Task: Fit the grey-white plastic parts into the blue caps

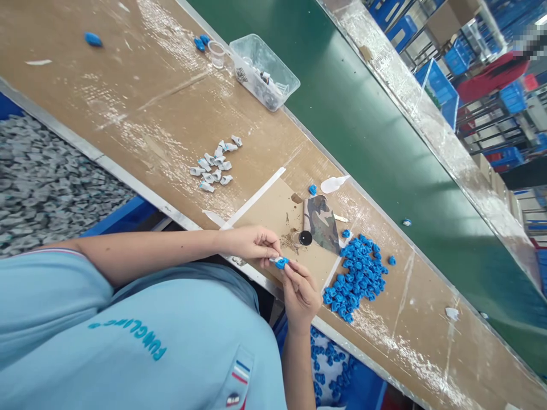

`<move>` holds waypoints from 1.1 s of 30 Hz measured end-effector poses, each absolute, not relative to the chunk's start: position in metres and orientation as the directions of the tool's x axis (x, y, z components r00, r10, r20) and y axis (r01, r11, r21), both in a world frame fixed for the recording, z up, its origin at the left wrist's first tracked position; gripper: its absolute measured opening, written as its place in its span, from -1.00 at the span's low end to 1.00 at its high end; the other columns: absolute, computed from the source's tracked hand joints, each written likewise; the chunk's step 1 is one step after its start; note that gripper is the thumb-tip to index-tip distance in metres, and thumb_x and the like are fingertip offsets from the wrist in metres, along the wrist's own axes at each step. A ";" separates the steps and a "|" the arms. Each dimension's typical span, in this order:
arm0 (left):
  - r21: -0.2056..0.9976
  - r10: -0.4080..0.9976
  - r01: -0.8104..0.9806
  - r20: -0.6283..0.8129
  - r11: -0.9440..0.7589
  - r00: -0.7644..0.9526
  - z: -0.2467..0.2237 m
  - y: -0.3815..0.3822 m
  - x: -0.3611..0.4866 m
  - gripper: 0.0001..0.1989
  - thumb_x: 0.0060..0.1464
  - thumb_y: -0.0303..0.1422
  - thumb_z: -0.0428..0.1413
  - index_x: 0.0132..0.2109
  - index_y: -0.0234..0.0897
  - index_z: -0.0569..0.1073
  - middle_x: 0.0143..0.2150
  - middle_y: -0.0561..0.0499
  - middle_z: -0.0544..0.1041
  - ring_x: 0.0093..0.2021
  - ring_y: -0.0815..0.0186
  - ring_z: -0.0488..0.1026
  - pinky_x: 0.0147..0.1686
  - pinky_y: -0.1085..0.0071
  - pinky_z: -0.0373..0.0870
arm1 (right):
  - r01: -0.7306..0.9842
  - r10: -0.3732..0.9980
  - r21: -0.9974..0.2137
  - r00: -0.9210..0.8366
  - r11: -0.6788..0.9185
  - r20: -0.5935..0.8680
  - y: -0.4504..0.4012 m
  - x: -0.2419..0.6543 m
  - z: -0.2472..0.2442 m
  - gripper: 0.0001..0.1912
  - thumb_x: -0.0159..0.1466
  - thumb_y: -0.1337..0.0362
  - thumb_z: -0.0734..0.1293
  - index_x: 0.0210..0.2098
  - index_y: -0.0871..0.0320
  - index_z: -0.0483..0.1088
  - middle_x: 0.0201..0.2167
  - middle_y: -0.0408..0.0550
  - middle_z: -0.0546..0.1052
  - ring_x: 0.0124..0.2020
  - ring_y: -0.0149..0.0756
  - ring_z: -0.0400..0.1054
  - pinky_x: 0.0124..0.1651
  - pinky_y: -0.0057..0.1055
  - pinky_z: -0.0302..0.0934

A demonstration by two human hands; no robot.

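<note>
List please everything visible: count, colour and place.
Table: one, brown, centre
Held piece: one, blue and whitish, table's near edge
Small pieces: about thirteen, whitish, on table
Blue pile: one, blue, on table
Belt: one, green, beyond table
Loose pieces: several, blue, table and belt
Cloth: one, camouflage, beside blue pile
Container: one, black and clear, beside cloth
Flat object: one, white, beyond cloth
Tub: one, clear, table's far edge
Cup: one, clear, beside tub
Bins: two, blue, below table
Crates: several, blue, background
Co-worker's sleeve: one, red, background
Shirt: one, blue, foreground
Left hand: one, bare, on piece
Right hand: one, bare, on piece
</note>
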State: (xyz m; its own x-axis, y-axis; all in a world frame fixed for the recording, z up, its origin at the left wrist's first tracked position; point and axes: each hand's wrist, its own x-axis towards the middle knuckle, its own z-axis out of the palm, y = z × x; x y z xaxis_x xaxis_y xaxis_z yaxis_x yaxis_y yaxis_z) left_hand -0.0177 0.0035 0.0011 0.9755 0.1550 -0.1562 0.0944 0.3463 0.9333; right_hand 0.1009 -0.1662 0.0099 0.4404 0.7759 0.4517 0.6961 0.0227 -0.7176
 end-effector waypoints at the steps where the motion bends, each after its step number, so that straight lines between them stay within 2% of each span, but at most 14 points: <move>1: 0.899 0.140 0.118 -0.192 0.421 0.971 0.001 0.003 -0.016 -0.65 -0.02 -0.14 0.20 -0.29 -0.39 0.45 -0.54 0.04 0.50 -0.53 0.43 0.44 -0.46 0.53 0.39 | 0.701 0.781 -0.713 0.434 0.021 0.449 -0.166 0.101 0.011 -0.72 0.13 0.45 0.40 -0.21 -0.02 0.52 -0.21 -0.07 0.57 -0.25 -0.32 0.51 -0.17 -0.34 0.44; 5: 0.811 0.097 0.196 -0.295 0.551 0.950 0.004 0.003 -0.011 -0.66 -0.14 -0.21 0.29 -0.32 -0.39 0.42 -0.55 0.08 0.50 -0.55 0.48 0.42 -0.48 0.55 0.38 | 0.658 0.802 -0.752 0.467 -0.035 0.372 -0.163 0.098 0.014 -0.82 0.15 0.36 0.40 -0.24 0.03 0.52 -0.18 -0.02 0.57 -0.20 -0.28 0.50 -0.16 -0.30 0.44; 12: 0.806 0.154 0.261 -0.395 0.531 0.906 0.013 0.001 -0.008 -0.77 -0.17 -0.38 0.30 -0.42 -0.40 0.40 -0.59 0.11 0.48 -0.58 0.51 0.41 -0.52 0.59 0.36 | 0.548 0.775 -0.830 0.569 -0.108 0.275 -0.161 0.092 0.009 -0.89 0.15 0.29 0.40 -0.29 0.07 0.54 -0.23 -0.02 0.58 -0.21 -0.27 0.49 -0.14 -0.30 0.44; 20: 0.844 0.174 0.247 -0.366 0.476 0.914 0.013 -0.001 -0.009 -0.81 -0.16 -0.39 0.27 -0.48 -0.40 0.42 -0.62 0.10 0.47 -0.62 0.50 0.39 -0.57 0.59 0.34 | 0.566 0.739 -0.820 0.587 -0.082 0.332 -0.163 0.089 0.003 -0.95 0.12 0.31 0.43 -0.37 0.07 0.54 -0.26 -0.02 0.60 -0.26 -0.26 0.51 -0.20 -0.29 0.46; 27: 0.844 0.169 0.274 -0.387 0.461 0.906 0.016 0.001 -0.008 -0.88 -0.17 -0.47 0.24 -0.50 -0.40 0.43 -0.66 0.11 0.46 -0.64 0.50 0.39 -0.59 0.62 0.33 | 0.611 0.733 -0.790 0.556 -0.041 0.392 -0.163 0.087 0.004 -0.91 0.12 0.37 0.42 -0.38 0.06 0.54 -0.25 -0.04 0.60 -0.26 -0.27 0.52 -0.21 -0.32 0.47; 33: 0.856 0.171 0.279 -0.383 0.436 0.908 0.018 0.001 -0.008 -0.90 -0.17 -0.48 0.23 -0.50 -0.40 0.44 -0.67 0.11 0.45 -0.64 0.50 0.39 -0.61 0.64 0.31 | 0.597 0.745 -0.799 0.564 -0.070 0.356 -0.163 0.087 0.004 -0.96 0.15 0.31 0.41 -0.41 0.08 0.54 -0.26 -0.01 0.60 -0.28 -0.27 0.52 -0.22 -0.32 0.47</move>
State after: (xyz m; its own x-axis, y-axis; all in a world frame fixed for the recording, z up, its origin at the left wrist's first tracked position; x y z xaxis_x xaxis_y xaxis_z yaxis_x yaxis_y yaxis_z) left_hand -0.0084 0.0013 0.0177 0.9078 0.1705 -0.3831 0.2792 0.4359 0.8556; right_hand 0.0869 -0.1634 0.0036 0.5639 0.7452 0.3560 0.5966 -0.0696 -0.7995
